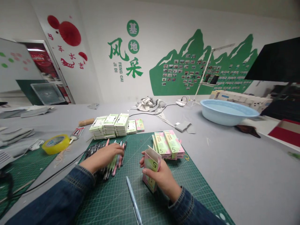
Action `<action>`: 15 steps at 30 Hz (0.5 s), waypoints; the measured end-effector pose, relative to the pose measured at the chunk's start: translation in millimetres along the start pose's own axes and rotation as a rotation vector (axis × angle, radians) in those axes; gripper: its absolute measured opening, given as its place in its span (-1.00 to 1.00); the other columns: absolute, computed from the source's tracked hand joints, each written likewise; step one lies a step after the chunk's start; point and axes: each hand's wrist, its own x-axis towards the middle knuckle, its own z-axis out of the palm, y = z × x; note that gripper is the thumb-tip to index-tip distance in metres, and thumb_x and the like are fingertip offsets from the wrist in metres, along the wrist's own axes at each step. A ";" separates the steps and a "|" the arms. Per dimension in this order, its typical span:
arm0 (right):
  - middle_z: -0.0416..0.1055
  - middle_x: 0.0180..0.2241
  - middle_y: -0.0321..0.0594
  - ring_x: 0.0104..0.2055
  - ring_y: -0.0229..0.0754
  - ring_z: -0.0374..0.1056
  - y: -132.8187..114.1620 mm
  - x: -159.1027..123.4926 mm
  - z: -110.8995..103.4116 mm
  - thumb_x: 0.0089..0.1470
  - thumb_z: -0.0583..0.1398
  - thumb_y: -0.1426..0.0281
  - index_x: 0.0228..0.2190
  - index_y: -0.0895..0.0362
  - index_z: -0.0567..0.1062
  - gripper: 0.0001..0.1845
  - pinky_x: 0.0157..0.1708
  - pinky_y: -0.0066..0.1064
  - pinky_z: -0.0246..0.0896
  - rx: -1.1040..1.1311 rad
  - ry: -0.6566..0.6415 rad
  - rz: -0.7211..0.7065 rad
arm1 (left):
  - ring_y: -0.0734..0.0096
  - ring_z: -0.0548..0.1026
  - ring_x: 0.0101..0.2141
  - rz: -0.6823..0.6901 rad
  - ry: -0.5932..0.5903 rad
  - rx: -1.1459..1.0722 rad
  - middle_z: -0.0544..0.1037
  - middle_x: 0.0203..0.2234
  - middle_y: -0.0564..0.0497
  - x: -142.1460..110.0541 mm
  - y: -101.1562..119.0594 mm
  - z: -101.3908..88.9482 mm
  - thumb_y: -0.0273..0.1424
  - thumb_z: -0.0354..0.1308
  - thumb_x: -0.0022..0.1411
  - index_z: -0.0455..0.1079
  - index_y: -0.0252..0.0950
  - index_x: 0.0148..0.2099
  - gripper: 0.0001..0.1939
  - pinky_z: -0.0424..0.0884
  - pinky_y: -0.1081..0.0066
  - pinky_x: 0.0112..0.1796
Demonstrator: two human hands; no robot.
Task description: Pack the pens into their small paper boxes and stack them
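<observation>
My left hand (109, 156) rests over a row of pens (114, 165) in black, pink, green and blue, on the left of the green cutting mat (187, 200). Its fingers are bent down and close together; whether a pen is between them is hidden. In my right hand (161, 176) a small pink and green printed box (151, 165) stands upright, its top flap raised. A single light-blue pen (134, 200) lies on the mat between my hands. Just beyond the held box are stacks of similar boxes (167, 145) marked 5.
Stacks of white and green boxes (110, 125) stand behind the pens. Yellow tape (56, 144), a glue tube (77, 132) and a black cable (58, 172) lie left. Cloth scraps (150, 104) lie at the back, and a light-blue basin (228, 114) stands back right.
</observation>
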 end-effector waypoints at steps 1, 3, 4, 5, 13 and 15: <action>0.50 -0.23 -0.23 -0.18 -0.10 0.42 0.3 0.0 0.3 -0.09 0.44 0.32 -0.08 0.06 0.46 -0.49 -0.08 -0.19 0.29 0.006 0.006 -0.004 | 0.26 0.50 -0.05 0.024 -0.019 -0.008 0.61 -0.15 -0.03 1.6 0.1 1.0 -0.59 0.00 0.16 0.59 -0.13 -0.23 -0.63 0.31 0.25 0.08; 0.50 -0.24 -0.23 -0.19 -0.11 0.42 0.9 -0.1 0.3 -0.08 0.43 0.32 -0.07 0.06 0.46 -0.50 -0.08 -0.21 0.29 0.030 0.026 -0.009 | 0.27 0.51 -0.07 0.070 -0.051 -0.001 0.61 -0.18 -0.03 4.8 2.2 1.2 -0.58 0.02 0.17 0.59 -0.13 -0.23 -0.64 0.31 0.28 0.07; 0.50 -0.24 -0.23 -0.19 -0.12 0.42 1.2 -0.1 0.1 -0.07 0.43 0.32 -0.07 0.06 0.46 -0.50 -0.09 -0.21 0.29 0.042 0.036 -0.010 | 0.27 0.51 -0.08 0.093 -0.068 0.018 0.61 -0.19 -0.04 6.6 3.7 0.4 -0.59 0.01 0.17 0.59 -0.13 -0.22 -0.64 0.31 0.30 0.05; 0.50 -0.24 -0.24 -0.20 -0.12 0.42 1.5 -0.2 0.0 -0.07 0.43 0.33 -0.08 0.06 0.46 -0.50 -0.09 -0.21 0.28 0.053 0.045 -0.009 | 0.27 0.51 -0.08 0.120 -0.086 0.049 0.61 -0.19 -0.04 8.8 5.4 -0.7 -0.61 0.00 0.17 0.58 -0.13 -0.20 -0.62 0.32 0.32 0.02; 0.50 -0.25 -0.24 -0.20 -0.11 0.43 4.2 1.0 -0.9 -0.08 0.43 0.33 -0.08 0.06 0.47 -0.50 -0.07 -0.20 0.29 0.088 0.076 -0.018 | 0.24 0.47 -0.10 0.315 -0.111 0.226 0.59 -0.25 -0.01 24.2 12.6 1.3 -0.78 -0.02 -0.02 0.49 -0.17 -0.09 -0.44 0.33 0.41 -0.10; 0.51 -0.25 -0.24 -0.20 -0.12 0.43 5.0 1.5 -1.4 -0.07 0.43 0.34 -0.06 0.06 0.46 -0.49 -0.07 -0.21 0.28 0.094 0.079 -0.025 | 0.25 0.46 -0.13 0.319 -0.091 0.241 0.57 -0.27 -0.01 24.4 11.8 4.8 -0.78 0.01 0.00 0.46 -0.20 -0.10 -0.50 0.33 0.42 -0.14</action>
